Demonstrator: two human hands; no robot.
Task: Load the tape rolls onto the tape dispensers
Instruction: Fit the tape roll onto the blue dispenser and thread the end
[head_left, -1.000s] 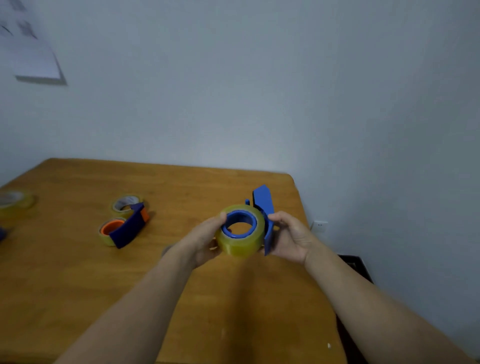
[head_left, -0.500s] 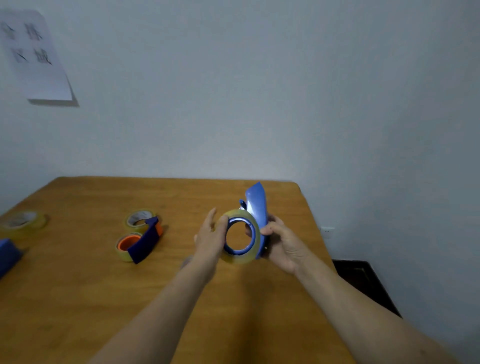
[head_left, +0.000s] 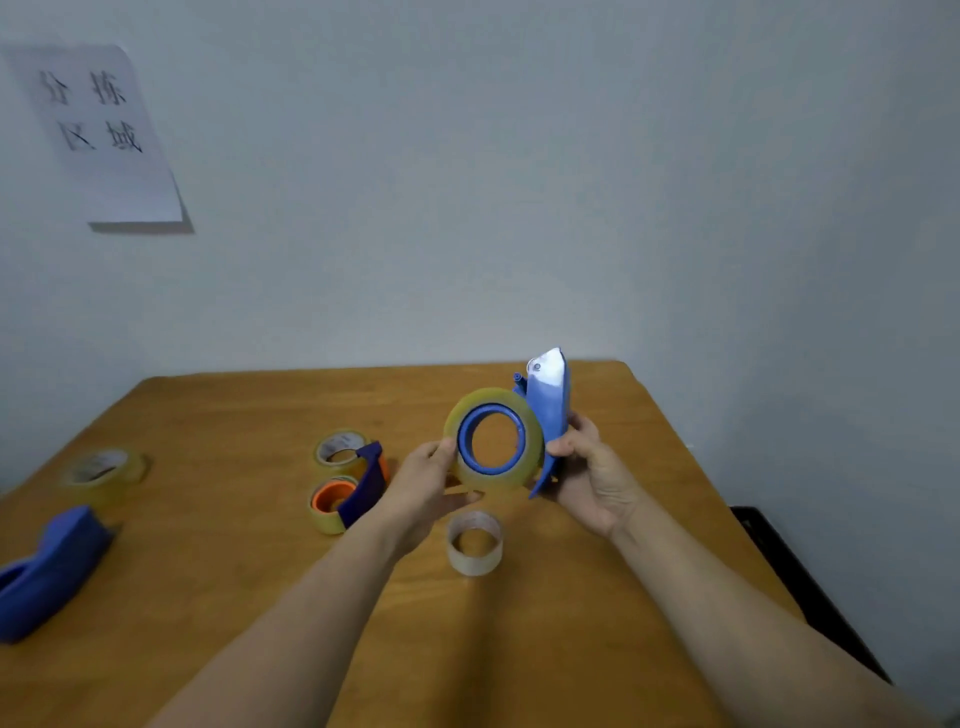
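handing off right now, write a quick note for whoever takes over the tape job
Left hand: pinches the rim of the yellowish tape roll.
Right hand: grip is on the blue dispenser, held up over the table.
Done: that roll sits round the dispenser's blue hub; I can't tell whether it is fully seated. The dark blue dispenser lies on the table with a roll round its orange hub.
Left: the second blue dispenser at far left, with loose rolls behind it and mid-table. A bare cardboard core stands below the hands.
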